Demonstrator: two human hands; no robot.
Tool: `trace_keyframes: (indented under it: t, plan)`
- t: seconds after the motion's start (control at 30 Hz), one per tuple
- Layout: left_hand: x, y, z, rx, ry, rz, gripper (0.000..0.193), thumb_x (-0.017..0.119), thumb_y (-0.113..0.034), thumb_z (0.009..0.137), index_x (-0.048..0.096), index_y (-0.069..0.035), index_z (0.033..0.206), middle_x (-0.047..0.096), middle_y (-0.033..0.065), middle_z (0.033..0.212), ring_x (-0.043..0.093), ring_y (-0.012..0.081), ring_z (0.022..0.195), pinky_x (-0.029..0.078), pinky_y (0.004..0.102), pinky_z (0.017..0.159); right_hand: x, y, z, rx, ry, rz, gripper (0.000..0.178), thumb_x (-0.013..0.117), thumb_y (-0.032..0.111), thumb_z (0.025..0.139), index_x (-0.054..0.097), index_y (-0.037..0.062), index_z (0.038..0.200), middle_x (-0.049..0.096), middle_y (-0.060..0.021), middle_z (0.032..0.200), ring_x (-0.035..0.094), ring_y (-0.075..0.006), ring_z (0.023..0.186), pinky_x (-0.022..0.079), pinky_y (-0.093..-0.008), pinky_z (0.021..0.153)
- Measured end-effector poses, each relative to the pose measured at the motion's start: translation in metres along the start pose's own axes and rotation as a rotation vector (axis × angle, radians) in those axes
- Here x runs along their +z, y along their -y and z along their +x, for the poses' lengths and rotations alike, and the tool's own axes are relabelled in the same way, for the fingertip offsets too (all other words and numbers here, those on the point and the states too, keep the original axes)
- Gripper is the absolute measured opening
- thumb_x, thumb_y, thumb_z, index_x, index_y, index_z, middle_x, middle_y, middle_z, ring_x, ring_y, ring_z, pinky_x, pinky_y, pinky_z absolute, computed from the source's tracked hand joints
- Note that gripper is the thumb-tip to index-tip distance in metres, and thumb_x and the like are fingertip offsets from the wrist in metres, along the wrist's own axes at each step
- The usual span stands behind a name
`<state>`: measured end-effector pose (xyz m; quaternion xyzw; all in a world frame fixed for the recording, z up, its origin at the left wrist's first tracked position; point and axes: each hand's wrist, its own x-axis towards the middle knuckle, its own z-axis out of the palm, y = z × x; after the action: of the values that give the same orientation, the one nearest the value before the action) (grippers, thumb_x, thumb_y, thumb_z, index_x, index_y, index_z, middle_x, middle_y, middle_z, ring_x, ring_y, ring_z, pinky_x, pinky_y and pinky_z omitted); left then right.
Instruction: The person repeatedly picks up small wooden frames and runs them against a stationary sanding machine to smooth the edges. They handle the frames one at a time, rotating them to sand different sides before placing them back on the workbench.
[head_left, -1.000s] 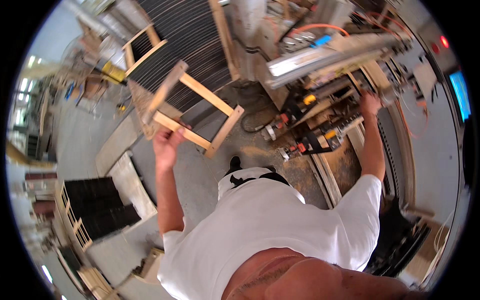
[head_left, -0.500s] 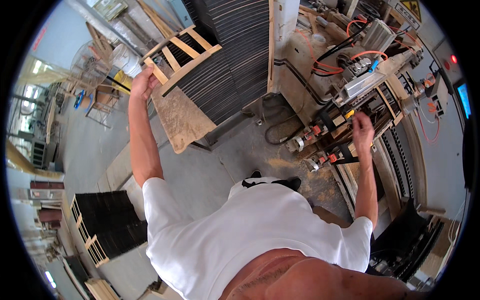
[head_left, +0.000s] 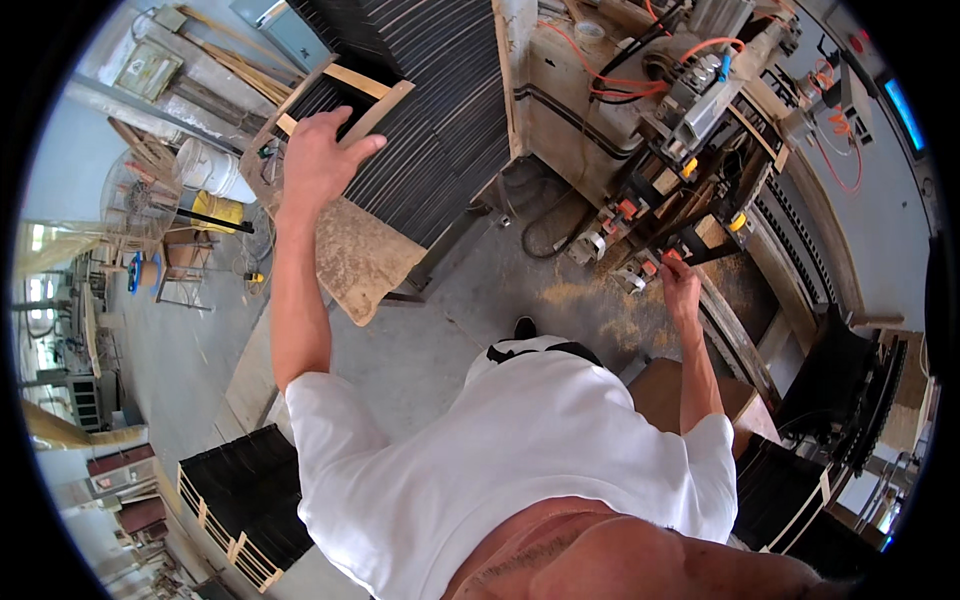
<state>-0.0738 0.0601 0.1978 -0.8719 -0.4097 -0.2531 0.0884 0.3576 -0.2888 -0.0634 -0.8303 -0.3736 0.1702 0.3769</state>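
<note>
My left hand [head_left: 318,165] is open, thumb and fingers spread, over a light wooden slatted frame [head_left: 378,115]. That frame rests against the top of a tall stack of black-edged slatted pieces [head_left: 440,130], and my hand hides part of it. On the right, my right hand [head_left: 682,288] is closed, its fingertips at a small red part [head_left: 672,258] on the front of the machine [head_left: 700,150]. What lies between those fingers is too small to make out.
A dusty board [head_left: 365,260] juts out below the stack. Black stacked frames [head_left: 245,500] stand at lower left. Behind my right arm is a brown box [head_left: 660,395]. Orange hoses [head_left: 715,45] cross the machine, and sawdust [head_left: 600,300] covers the floor before it.
My left hand has let go of the slatted frame, which now sits farther back at the stack. My right hand has moved down and nearer, to the machine's red part.
</note>
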Motion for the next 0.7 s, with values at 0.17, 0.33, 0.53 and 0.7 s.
trace_keyframes:
  t: [0.17,0.33,0.53,0.7]
  plan:
    - [0.007,-0.005,0.012,-0.267,0.175,-0.165,0.045,0.077,-0.026,0.077,0.067,-0.003,0.114,0.070,0.0203,0.101,0.066,0.0336,0.099,0.051,0.0412,0.086,-0.005,-0.022,-0.023,0.000,-0.040,0.055,0.020,0.066,0.014,0.089,0.070,0.0014,0.104,0.070,-0.0102,0.084,0.066,-0.0177,0.077,0.051,-0.0306,0.072]
    - [0.010,-0.014,0.018,-0.266,0.201,-0.198,0.044,0.075,-0.022,0.079,0.065,-0.002,0.117,0.070,0.0192,0.103,0.068,0.0311,0.099,0.051,0.0372,0.087,-0.024,-0.071,-0.058,0.053,-0.119,0.089,0.020,0.063,0.011,0.089,0.069,-0.0012,0.104,0.070,-0.0091,0.083,0.065,-0.0132,0.079,0.051,-0.0272,0.074]
    - [0.044,0.035,0.021,-0.175,0.254,-0.342,0.060,0.073,-0.026,0.084,0.053,0.005,0.130,0.068,0.0183,0.110,0.065,0.0229,0.099,0.051,0.0334,0.088,-0.102,-0.095,-0.098,0.038,-0.249,-0.071,0.018,0.065,0.014,0.087,0.069,0.0016,0.100,0.070,-0.0149,0.092,0.068,-0.0245,0.083,0.053,-0.0327,0.074]
    - [0.017,-0.024,0.014,-0.215,-0.172,-0.090,0.071,0.073,-0.039,0.086,0.049,0.008,0.133,0.055,0.0249,0.133,0.053,0.0332,0.124,0.038,0.0415,0.108,-0.219,-0.040,-0.149,-0.094,-0.436,-0.235,0.024,0.068,0.014,0.084,0.067,0.0072,0.107,0.066,-0.0149,0.110,0.063,-0.0368,0.099,0.053,-0.0422,0.083]
